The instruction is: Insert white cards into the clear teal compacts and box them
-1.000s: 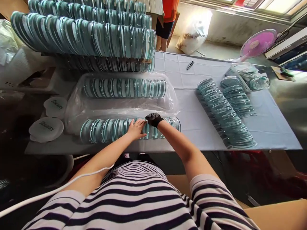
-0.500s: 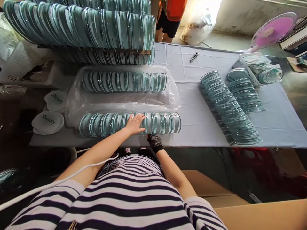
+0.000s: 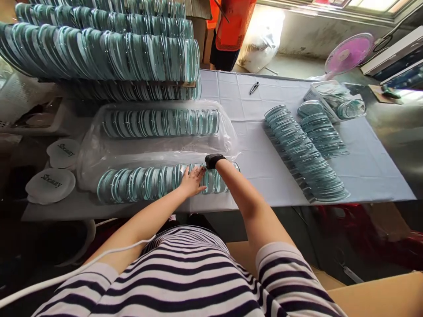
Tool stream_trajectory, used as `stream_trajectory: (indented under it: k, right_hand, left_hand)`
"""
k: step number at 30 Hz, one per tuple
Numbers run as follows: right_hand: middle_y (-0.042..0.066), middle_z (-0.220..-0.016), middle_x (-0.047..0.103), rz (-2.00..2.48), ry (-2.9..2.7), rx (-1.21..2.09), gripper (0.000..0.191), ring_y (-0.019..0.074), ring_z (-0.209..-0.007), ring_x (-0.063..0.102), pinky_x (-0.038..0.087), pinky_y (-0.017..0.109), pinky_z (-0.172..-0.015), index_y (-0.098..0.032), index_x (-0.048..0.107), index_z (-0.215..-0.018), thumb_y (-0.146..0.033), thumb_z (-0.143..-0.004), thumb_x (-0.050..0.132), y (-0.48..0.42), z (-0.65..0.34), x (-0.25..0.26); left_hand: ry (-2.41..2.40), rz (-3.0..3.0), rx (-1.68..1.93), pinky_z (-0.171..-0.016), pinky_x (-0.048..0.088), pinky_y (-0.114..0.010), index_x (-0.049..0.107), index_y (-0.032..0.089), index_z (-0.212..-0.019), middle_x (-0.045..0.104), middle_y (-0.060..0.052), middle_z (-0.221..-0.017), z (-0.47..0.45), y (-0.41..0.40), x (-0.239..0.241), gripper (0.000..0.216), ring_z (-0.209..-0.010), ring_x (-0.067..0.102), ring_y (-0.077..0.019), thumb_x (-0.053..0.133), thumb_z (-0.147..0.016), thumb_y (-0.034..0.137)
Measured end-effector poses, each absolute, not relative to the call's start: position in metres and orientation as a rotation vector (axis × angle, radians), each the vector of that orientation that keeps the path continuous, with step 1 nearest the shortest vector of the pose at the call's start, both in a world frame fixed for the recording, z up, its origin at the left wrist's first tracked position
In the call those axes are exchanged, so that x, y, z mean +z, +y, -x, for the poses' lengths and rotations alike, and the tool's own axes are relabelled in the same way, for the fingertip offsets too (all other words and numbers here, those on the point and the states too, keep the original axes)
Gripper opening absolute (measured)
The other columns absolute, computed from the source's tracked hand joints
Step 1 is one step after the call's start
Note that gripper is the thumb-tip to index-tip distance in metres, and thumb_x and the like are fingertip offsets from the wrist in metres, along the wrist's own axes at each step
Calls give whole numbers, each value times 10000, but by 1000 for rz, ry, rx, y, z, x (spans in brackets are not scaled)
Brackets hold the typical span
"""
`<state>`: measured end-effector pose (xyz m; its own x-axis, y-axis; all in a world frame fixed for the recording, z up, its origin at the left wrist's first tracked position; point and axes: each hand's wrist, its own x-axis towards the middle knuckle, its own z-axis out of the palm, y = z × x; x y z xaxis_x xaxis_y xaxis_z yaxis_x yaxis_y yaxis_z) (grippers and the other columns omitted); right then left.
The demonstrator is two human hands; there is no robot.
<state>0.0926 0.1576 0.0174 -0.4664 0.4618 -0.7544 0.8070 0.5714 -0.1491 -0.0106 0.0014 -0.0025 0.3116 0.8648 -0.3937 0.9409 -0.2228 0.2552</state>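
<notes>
My left hand [image 3: 192,181] lies on the near row of round glass discs [image 3: 142,184], its fingers spread over the top of the row. My right hand [image 3: 214,161], in a dark glove, reaches across this row to its far side, just right of my left fingertips. Its fingers are too dark to make out, and whether they hold anything is hidden. My right forearm covers part of the row's right end. Just behind lies a second row of discs [image 3: 161,122] on a clear plastic bag [image 3: 148,147].
Long stacked rows of discs [image 3: 109,53] stand at the back left. Two leaning disc rows [image 3: 306,152] lie on the right, by a white basket [image 3: 325,103]. Printed white pads [image 3: 50,186] are at the left. A pen [image 3: 254,88] and a pink fan [image 3: 348,55] are farther back.
My right hand has moved from the near side of the front row up and over to its far side. My left hand stays on the row. The view has shifted slightly.
</notes>
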Motion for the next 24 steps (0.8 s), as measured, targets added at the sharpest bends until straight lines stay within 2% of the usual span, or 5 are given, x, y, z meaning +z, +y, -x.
stream_trajectory:
  k: [5,9,16,19,24]
  right_hand:
    - [176,-1025,715,-848,2337,-572,242,274,-998,672,514,370,-833,-140,709,-1028,-235,-855,571,132,-106,23]
    - [135,-1032,719,-1059,2444,-659,304,259,-975,676,497,330,-804,-202,664,-1132,-295,-911,477,67,-154,18]
    - [101,-1133,704,-1387,2177,-892,338,231,-1007,668,482,301,-807,-225,659,-1151,-308,-958,395,-40,-177,-34]
    - [81,-1212,677,-1423,2167,-927,352,210,-1061,652,476,277,-819,-248,644,-1198,-331,-972,387,-52,-179,-42]
    - [72,-1125,709,-1609,2261,-841,398,176,-1008,666,463,230,-814,-249,657,-1177,-391,-1004,327,-3,-205,-12]
  left_hand:
    - [1633,-2116,-228,-1188,43,-557,239,235,-1538,307,-98,-1567,12,0,-2,763,-1446,234,-305,476,-885,550]
    - [1622,-2094,-245,-1182,42,-570,240,234,-1537,295,-92,-1573,10,1,-2,749,-1450,220,-309,469,-891,535]
    - [1629,-2114,-264,-1181,35,-569,221,234,-1543,285,-100,-1575,10,-1,-7,768,-1457,201,-317,465,-887,549]
    - [1636,-2120,-260,-1186,36,-560,237,235,-1536,287,-96,-1575,13,-2,-3,756,-1457,209,-306,475,-888,541]
    - [1622,-2121,-246,-1188,34,-558,232,207,-1534,256,-111,-1584,4,3,9,766,-1478,147,-307,510,-882,496]
